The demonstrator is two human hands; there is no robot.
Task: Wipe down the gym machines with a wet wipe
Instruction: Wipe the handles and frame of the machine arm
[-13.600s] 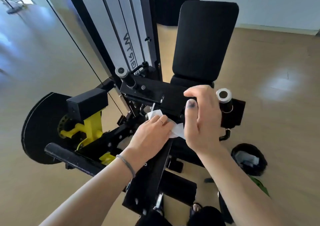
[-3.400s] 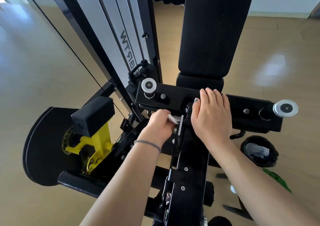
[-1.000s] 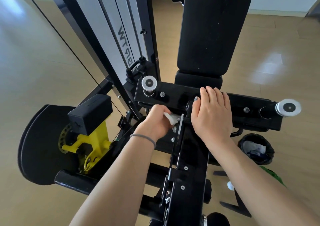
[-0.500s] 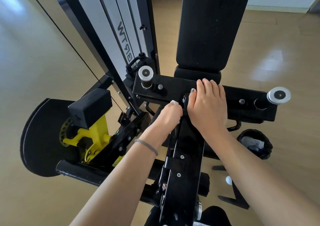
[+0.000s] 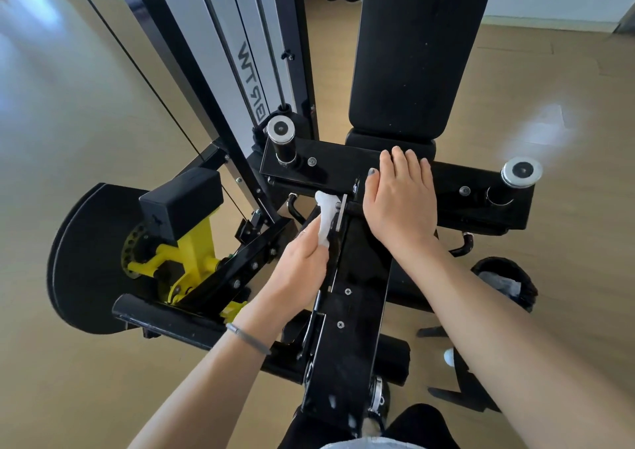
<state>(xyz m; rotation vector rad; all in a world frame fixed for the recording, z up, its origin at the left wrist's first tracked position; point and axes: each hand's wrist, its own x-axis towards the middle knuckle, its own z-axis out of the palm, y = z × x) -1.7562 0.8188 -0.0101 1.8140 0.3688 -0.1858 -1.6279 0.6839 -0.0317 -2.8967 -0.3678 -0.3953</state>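
From the head view, the left hand is closed around a bunched wet wipe, pressing it against the left edge of the black frame arm, whose long axis runs from 6 o'clock up to 12 o'clock toward the crossbar. The right hand lies flat and open on the joint, holding nothing. The left hand is nearer the seam; open floor lies at 9 o'clock, while the crossbar blocks travel at 12.
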